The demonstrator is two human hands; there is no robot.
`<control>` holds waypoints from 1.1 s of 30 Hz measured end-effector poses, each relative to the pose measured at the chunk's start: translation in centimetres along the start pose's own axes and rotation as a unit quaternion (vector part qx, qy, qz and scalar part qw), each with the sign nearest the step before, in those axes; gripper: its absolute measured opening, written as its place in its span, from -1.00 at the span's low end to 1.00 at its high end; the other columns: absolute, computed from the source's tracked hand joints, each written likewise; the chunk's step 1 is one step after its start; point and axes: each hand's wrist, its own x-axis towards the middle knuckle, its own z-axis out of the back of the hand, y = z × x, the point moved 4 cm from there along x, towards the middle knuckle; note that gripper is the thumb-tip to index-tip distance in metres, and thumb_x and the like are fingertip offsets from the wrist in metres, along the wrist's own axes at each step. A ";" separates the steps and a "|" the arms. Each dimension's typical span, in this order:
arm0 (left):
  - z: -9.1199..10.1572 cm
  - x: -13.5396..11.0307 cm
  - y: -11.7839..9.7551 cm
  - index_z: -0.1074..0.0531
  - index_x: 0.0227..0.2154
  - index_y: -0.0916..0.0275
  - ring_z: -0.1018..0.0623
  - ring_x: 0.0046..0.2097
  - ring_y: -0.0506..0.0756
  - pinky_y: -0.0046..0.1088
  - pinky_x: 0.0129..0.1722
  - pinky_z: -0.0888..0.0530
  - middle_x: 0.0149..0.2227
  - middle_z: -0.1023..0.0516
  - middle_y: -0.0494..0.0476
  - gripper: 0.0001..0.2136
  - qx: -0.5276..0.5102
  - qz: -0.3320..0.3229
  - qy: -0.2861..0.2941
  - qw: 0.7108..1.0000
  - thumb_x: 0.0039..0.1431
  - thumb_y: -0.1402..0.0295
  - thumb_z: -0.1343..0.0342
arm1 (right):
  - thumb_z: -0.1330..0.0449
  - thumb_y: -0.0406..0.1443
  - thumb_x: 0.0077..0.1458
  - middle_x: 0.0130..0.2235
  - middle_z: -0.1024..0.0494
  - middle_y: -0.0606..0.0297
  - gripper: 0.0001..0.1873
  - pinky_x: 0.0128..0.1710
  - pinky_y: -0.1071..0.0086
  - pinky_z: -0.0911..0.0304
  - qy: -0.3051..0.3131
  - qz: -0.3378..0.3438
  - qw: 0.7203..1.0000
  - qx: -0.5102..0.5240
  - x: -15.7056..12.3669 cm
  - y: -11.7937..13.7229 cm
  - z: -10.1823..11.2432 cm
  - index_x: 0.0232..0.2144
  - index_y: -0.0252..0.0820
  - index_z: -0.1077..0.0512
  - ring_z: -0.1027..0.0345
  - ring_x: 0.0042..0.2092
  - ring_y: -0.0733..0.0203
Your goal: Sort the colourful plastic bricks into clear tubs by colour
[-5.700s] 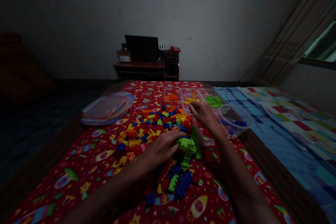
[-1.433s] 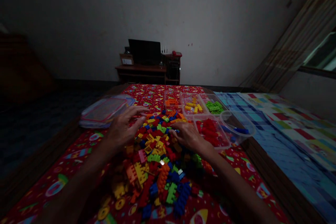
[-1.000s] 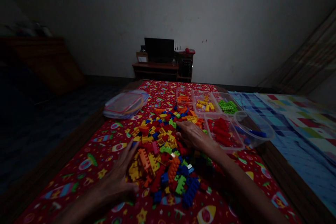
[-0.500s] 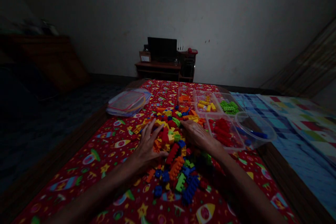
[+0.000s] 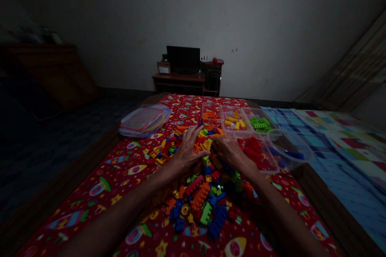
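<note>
A heap of coloured toy bricks [image 5: 199,192] lies on a red patterned cloth [image 5: 99,192]. My left hand [image 5: 187,149] rests flat on the far part of the heap, fingers stretched out. My right hand [image 5: 228,151] lies on the bricks beside it, fingers extended and pointing left. Neither hand visibly holds a brick. To the right stand clear tubs: one with red bricks [image 5: 256,153], one with green bricks [image 5: 261,123], one with yellow bricks [image 5: 233,121], one with orange bricks [image 5: 209,115], and a round tub [image 5: 291,153] with blue pieces.
A stack of clear lids [image 5: 143,119] sits at the cloth's far left. A checked blue mat [image 5: 340,168] lies to the right. A desk with a dark monitor [image 5: 183,70] stands against the back wall. The room is dim.
My left hand has swept from the heap's near left side forward onto its far part, close to my right hand. Bricks under it have shifted. The right hand has barely moved.
</note>
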 end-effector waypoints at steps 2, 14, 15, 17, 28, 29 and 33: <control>-0.4 0.7 -0.3 -0.08 0.22 0.20 -0.14 0.28 0.26 -0.07 0.25 -0.10 0.25 -0.15 0.33 -0.27 -0.037 0.030 -0.009 0.999 0.08 -0.11 -0.03 | -0.02 -0.48 0.10 -0.25 -0.49 0.14 -0.65 -0.23 0.32 -0.22 -0.028 0.004 1.000 0.010 0.1 0.9 1.0 -0.06 -0.25 -0.37 -0.33 -0.24 0.16; 0.7 1.8 1.3 -0.15 0.18 0.18 -0.26 0.25 0.12 -0.24 0.22 -0.21 0.20 -0.28 0.24 -0.50 -0.254 0.146 -0.086 0.952 0.30 0.04 0.32 | -0.12 -0.40 0.15 -0.23 -0.50 0.17 -0.86 -0.13 0.32 -0.22 -0.012 0.076 0.996 -0.049 0.9 5.3 -0.3 -0.21 -0.18 -0.41 -0.34 -0.18 0.17; 1.6 2.0 1.4 -0.17 0.16 0.18 -0.27 0.24 0.13 -0.24 0.22 -0.21 0.20 -0.29 0.23 -0.50 -0.239 0.140 -0.097 0.956 0.29 0.05 0.26 | -0.13 -0.39 0.15 -0.25 -0.52 0.17 -0.88 -0.16 0.35 -0.23 -0.021 0.075 0.996 -0.045 0.9 5.2 0.0 -0.24 -0.19 -0.42 -0.36 -0.20 0.18; 3.5 2.3 1.7 -0.25 0.11 0.22 -0.32 0.20 0.16 -0.22 0.20 -0.23 0.16 -0.35 0.25 -0.52 -0.187 0.126 -0.116 0.967 0.24 0.07 0.15 | -0.12 -0.35 0.17 -0.28 -0.54 0.18 -0.88 -0.21 0.40 -0.23 -0.051 0.071 0.996 -0.025 1.0 5.0 0.8 -0.23 -0.20 -0.44 -0.40 -0.24 0.20; 3.3 1.3 -1.1 -0.53 -0.22 0.18 -0.56 -0.11 0.17 -0.30 -0.03 -0.45 -0.14 -0.60 0.12 -0.70 -0.052 0.003 0.080 0.995 0.04 0.15 -0.10 | -0.03 -0.21 0.24 -0.44 -0.54 0.26 -0.72 -0.43 0.47 -0.14 -0.125 -0.077 0.980 0.131 1.2 2.7 1.4 -0.33 -0.23 -0.48 -0.38 -0.44 0.27; 3.1 1.3 -1.1 -0.53 -0.24 0.18 -0.57 -0.13 0.16 -0.31 -0.05 -0.46 -0.16 -0.61 0.12 -0.71 -0.045 0.006 0.071 0.996 0.05 0.16 -0.10 | -0.03 -0.21 0.24 -0.44 -0.54 0.26 -0.72 -0.43 0.48 -0.14 -0.121 -0.082 0.979 0.141 1.3 2.6 1.4 -0.34 -0.23 -0.48 -0.38 -0.44 0.27; 3.5 1.4 -0.3 -0.51 -0.20 0.19 -0.58 -0.18 0.13 -0.37 -0.16 -0.49 -0.20 -0.62 0.10 -0.69 -0.043 0.032 0.030 0.998 0.07 0.13 -0.09 | 0.01 -0.21 0.26 -0.41 -0.56 0.26 -0.68 -0.39 0.47 -0.17 -0.116 -0.101 0.974 0.167 1.5 2.1 1.3 -0.30 -0.22 -0.49 -0.40 -0.40 0.26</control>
